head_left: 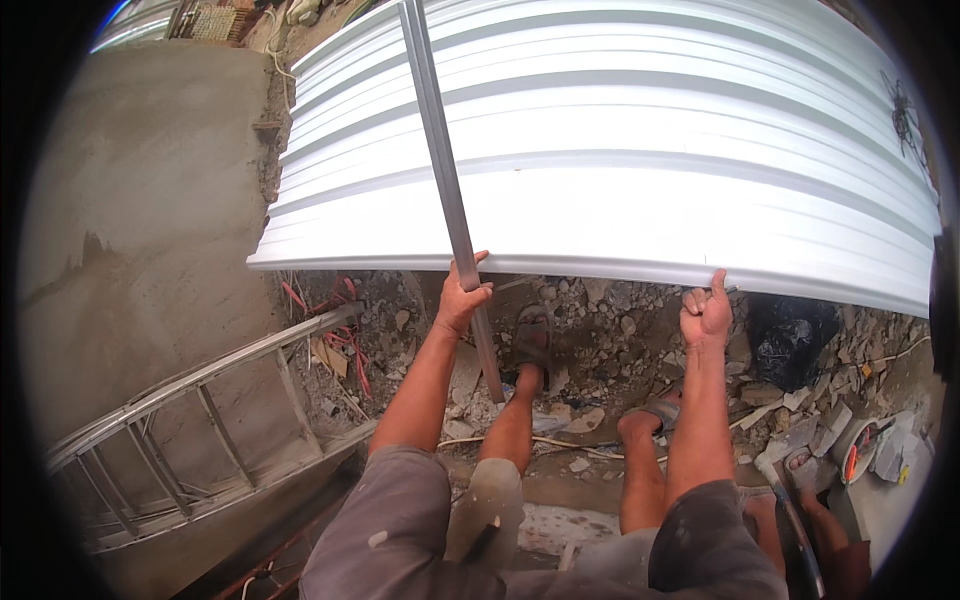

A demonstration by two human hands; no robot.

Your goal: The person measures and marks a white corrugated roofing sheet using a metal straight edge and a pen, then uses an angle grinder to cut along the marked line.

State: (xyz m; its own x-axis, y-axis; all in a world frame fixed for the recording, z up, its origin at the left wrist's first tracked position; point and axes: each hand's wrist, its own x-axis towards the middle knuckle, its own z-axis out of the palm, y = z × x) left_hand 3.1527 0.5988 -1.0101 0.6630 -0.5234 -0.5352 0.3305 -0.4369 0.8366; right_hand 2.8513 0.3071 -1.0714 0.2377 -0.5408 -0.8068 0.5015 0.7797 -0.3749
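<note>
A white ribbed metal sheet (620,180) fills the upper middle and right, its near edge running across above the rubble. A long grey metal bar (432,120) lies across it from the top down past that edge. My left hand (466,300) grips the bar at the sheet's edge, a finger reaching onto the sheet. My right hand (707,314) is at the same edge farther right, index finger raised against it, other fingers curled around a thin object too small to make out.
An aluminium ladder (240,350) lies at lower left beside a grey concrete surface (140,170). Rubble (600,330) surrounds my sandaled feet, with a black plastic bag (785,345) rightward. Another person's foot (800,470) is at lower right near a white bucket (858,450) and hoses.
</note>
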